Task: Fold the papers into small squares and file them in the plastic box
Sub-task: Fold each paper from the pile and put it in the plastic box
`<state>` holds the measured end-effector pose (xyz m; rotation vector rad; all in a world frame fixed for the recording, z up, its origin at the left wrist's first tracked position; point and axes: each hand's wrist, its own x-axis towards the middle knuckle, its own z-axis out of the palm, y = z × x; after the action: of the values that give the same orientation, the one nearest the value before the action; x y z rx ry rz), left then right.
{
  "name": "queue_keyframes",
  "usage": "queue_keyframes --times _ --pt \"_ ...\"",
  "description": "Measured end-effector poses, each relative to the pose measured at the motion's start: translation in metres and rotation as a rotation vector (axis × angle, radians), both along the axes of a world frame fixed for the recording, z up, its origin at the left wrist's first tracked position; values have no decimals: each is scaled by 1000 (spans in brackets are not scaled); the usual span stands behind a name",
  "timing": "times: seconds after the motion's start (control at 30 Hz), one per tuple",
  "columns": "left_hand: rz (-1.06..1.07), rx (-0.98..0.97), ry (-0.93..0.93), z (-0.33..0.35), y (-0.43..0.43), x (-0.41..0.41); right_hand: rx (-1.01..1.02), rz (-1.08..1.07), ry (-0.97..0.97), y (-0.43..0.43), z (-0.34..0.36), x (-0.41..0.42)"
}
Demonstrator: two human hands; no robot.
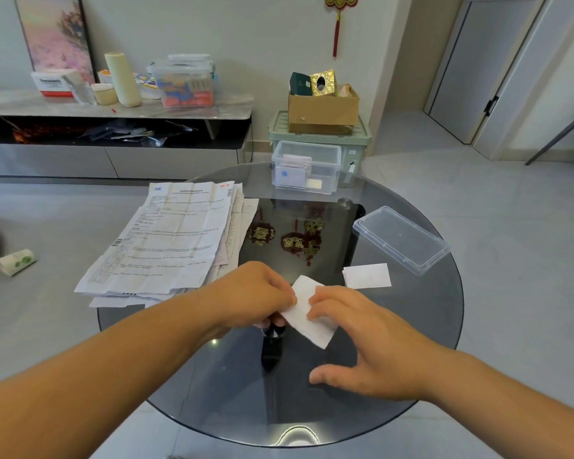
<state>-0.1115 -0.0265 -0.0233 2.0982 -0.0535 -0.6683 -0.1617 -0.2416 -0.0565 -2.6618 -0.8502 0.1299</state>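
Note:
A folded white paper strip [307, 313] lies over the round glass table [438, 326] near its middle front. My left hand [256, 293] pinches the strip's left edge with curled fingers. My right hand [355, 339] presses straight fingers down on the strip's right side, thumb spread apart below. Another folded white paper [367, 275] lies flat just beyond my right hand. A stack of unfolded printed papers [173, 240] covers the table's left part. The clear plastic box [307, 167] stands at the far edge with several folded papers inside.
The box's clear lid [400, 238] lies at the table's right edge. Red and gold ornaments [292, 241] show under the glass. Beyond the table stand a green bin with a cardboard box [322, 111] and a low cabinet [113, 127] with clutter.

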Motion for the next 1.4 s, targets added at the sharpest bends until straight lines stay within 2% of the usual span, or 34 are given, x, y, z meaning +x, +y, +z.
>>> queue_keyframes --times 0.1,0.17,0.3,0.43,0.53,0.63,0.8,0.97,1.13,1.23,1.4 --pt "17 -165 150 4 1 -1 49 -72 -114 2 -6 0" --pt "-37 -192 179 5 4 -2 96 -151 -146 4 -5 1" --pt "-202 72 -39 0 9 -5 186 -305 -7 7 -2 3" --pt "-210 341 -311 -14 3 -5 163 -422 71 9 -3 8" --pt "-203 464 -386 -17 -5 -5 81 -454 70 11 -2 10" --pt "-211 546 -377 -15 -10 -1 46 -477 89 12 1 12" --pt "-220 568 -331 -12 -12 3 13 -448 143 7 4 13" --pt "-246 654 -401 -8 -9 1 5 -403 228 -9 11 15" --pt "-326 498 -461 -11 -5 2 71 -396 242 -11 12 15" --pt "-437 430 -446 -8 -7 1 115 -355 200 -10 11 15" --pt "-464 449 -400 -7 -9 2 48 -171 78 -2 8 6"
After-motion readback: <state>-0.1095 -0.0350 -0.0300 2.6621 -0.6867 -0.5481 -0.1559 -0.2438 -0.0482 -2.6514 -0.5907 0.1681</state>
